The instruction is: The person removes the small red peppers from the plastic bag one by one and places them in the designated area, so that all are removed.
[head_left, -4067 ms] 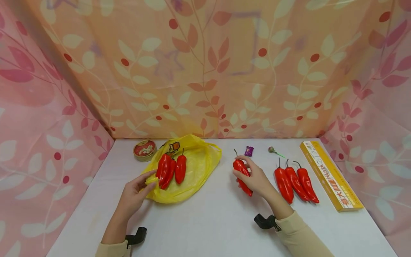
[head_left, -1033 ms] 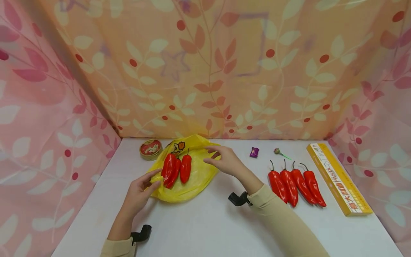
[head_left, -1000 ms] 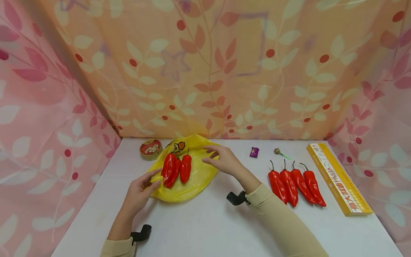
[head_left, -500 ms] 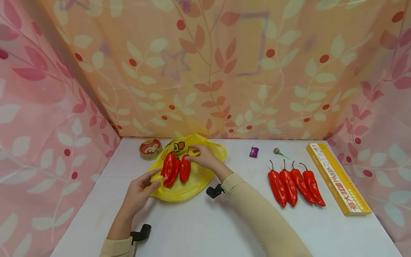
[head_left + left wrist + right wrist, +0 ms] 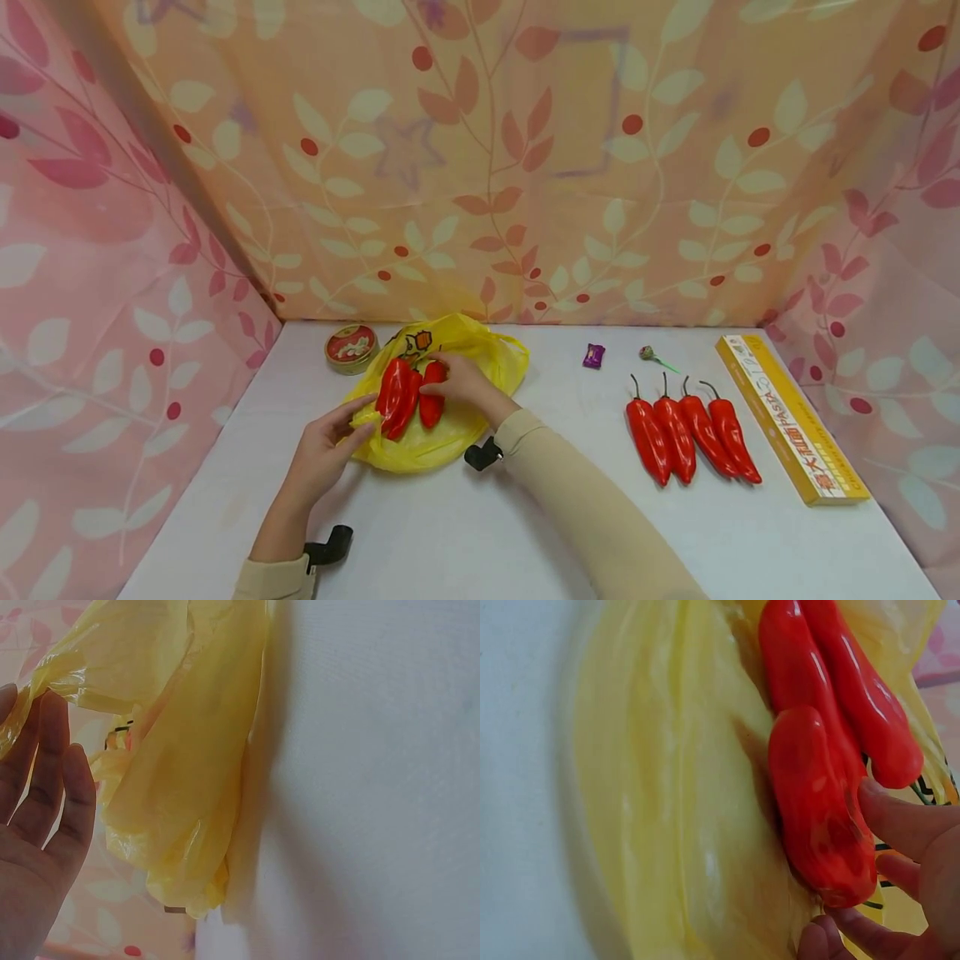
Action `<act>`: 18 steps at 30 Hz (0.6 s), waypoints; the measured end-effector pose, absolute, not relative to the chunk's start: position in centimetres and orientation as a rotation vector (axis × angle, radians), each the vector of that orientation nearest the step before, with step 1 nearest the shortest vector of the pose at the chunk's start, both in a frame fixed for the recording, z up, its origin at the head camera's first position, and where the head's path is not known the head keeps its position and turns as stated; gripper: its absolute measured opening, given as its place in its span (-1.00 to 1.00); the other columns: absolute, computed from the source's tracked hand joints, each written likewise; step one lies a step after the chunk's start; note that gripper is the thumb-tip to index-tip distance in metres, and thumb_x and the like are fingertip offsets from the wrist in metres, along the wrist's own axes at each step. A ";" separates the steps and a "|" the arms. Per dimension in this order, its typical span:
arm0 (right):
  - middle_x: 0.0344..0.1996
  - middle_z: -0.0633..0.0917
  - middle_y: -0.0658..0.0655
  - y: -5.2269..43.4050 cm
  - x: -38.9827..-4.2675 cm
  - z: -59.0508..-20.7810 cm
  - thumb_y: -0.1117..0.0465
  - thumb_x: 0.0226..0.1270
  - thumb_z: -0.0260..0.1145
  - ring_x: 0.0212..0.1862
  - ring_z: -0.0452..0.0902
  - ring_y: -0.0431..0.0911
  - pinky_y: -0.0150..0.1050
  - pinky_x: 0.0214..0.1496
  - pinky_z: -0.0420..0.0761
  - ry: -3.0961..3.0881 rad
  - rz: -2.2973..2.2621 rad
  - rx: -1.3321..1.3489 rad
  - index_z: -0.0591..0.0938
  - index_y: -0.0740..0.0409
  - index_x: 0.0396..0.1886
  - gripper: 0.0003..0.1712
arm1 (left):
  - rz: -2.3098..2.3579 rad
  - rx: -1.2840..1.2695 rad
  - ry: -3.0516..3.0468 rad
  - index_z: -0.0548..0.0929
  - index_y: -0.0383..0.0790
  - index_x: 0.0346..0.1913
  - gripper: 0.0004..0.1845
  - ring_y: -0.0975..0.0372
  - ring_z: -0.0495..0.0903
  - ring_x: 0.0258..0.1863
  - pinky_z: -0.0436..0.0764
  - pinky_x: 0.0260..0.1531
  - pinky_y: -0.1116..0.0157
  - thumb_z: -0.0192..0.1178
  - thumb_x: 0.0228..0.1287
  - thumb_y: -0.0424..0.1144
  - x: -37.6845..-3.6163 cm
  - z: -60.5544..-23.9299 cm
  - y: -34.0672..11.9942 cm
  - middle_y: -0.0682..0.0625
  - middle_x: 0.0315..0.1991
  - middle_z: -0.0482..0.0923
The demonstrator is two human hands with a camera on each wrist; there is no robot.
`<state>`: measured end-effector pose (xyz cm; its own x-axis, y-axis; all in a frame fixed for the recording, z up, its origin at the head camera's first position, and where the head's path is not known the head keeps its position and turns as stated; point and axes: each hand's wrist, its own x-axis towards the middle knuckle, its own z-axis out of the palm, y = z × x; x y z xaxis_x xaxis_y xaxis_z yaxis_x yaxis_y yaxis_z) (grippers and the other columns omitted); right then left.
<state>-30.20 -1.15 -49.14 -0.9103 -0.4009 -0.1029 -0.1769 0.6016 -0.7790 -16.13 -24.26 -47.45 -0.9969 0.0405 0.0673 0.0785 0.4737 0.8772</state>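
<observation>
A yellow plastic bag (image 5: 461, 429) lies spread on the table with three glossy red chili peppers on it. My left hand (image 5: 318, 454) pinches the bag's left edge, lifting the film a little in the left wrist view. Over the bag, my right hand (image 5: 467, 385) grips the rightmost red chili pepper (image 5: 431, 410) near its stem end. Thumb and fingers lie on either side of that pepper (image 5: 814, 802) in the right wrist view. Two more chili peppers (image 5: 393, 392) lie against each other just left of it. The hand partly covers the held pepper's upper end.
Several red chili peppers (image 5: 681, 437) lie in a row on the right. Beyond them is a yellow pasta box (image 5: 795, 421). A purple wrapped candy (image 5: 593, 356) and a lollipop (image 5: 652, 357) are at the back. A round red-lidded tin (image 5: 351, 346) stands behind the bag's left side.
Earlier my right hand held a pepper over the table; that pepper now lies leftmost in the row. The hand has since moved left over the bag and gripped another pepper. My left hand stays put.
</observation>
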 end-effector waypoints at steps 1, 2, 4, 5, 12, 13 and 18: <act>0.37 0.53 0.15 -1.3 -30.2 -49.2 -0.01 0.25 0.50 0.38 0.41 0.07 -0.02 0.45 0.41 2.575 -1.191 -0.480 0.47 0.01 0.44 -0.23 | -1.592 -0.111 -2.662 0.56 -0.06 0.35 -0.46 0.00 0.56 0.15 0.55 -0.03 0.57 0.27 0.39 0.05 -16.1 -47.4 -24.3 -0.09 0.35 0.52; 0.37 0.53 0.14 -1.4 -30.2 -49.2 0.00 0.25 0.51 0.38 0.41 0.07 -0.02 0.45 0.41 2.584 -1.179 -0.479 0.47 0.01 0.43 -0.22 | -1.594 -0.115 -2.658 0.56 -0.06 0.35 -0.46 0.01 0.56 0.14 0.56 -0.04 0.57 0.27 0.39 0.05 -16.1 -47.4 -24.3 -0.09 0.35 0.52; 0.36 0.53 0.14 -1.5 -30.1 -49.2 0.00 0.24 0.51 0.37 0.41 0.06 -0.03 0.44 0.41 2.596 -1.169 -0.461 0.48 0.02 0.43 -0.23 | -1.593 -0.120 -2.653 0.57 -0.05 0.35 -0.47 0.01 0.57 0.12 0.57 -0.05 0.56 0.27 0.39 0.04 -16.1 -47.4 -24.3 -0.08 0.34 0.53; 0.35 0.54 0.13 -1.6 -30.0 -49.2 0.01 0.24 0.52 0.35 0.43 0.06 -0.03 0.43 0.43 2.594 -1.176 -0.447 0.49 0.03 0.41 -0.24 | -1.593 -0.123 -2.651 0.57 -0.05 0.35 -0.47 0.02 0.57 0.10 0.58 -0.06 0.55 0.27 0.39 0.04 -16.1 -47.5 -24.3 -0.08 0.34 0.53; 0.27 0.59 0.14 -1.6 -29.1 -48.2 0.10 0.21 0.54 0.25 0.50 0.05 -0.06 0.31 0.56 2.560 -1.265 -0.426 0.58 0.05 0.32 -0.33 | -1.594 -0.137 -2.641 0.58 -0.02 0.34 -0.49 0.03 0.58 0.07 0.61 -0.09 0.52 0.27 0.40 0.02 -16.0 -47.4 -24.2 -0.07 0.34 0.53; 0.27 0.59 0.14 -1.6 -29.0 -48.0 0.10 0.22 0.54 0.26 0.50 0.05 -0.06 0.30 0.56 2.555 -1.268 -0.434 0.59 0.05 0.32 -0.34 | -1.596 -0.139 -2.641 0.57 -0.02 0.34 -0.49 0.02 0.58 0.08 0.61 -0.08 0.52 0.27 0.40 0.02 -16.0 -47.4 -24.2 -0.07 0.34 0.53; 0.28 0.59 0.15 -1.1 -28.0 -46.8 0.08 0.25 0.51 0.24 0.52 0.05 -0.13 0.16 0.67 2.513 -1.258 -0.475 0.56 0.00 0.37 -0.32 | -1.576 -0.136 -2.651 0.57 0.02 0.35 -0.49 0.03 0.57 0.13 0.57 -0.05 0.56 0.26 0.40 0.05 -16.0 -47.4 -24.3 -0.06 0.35 0.52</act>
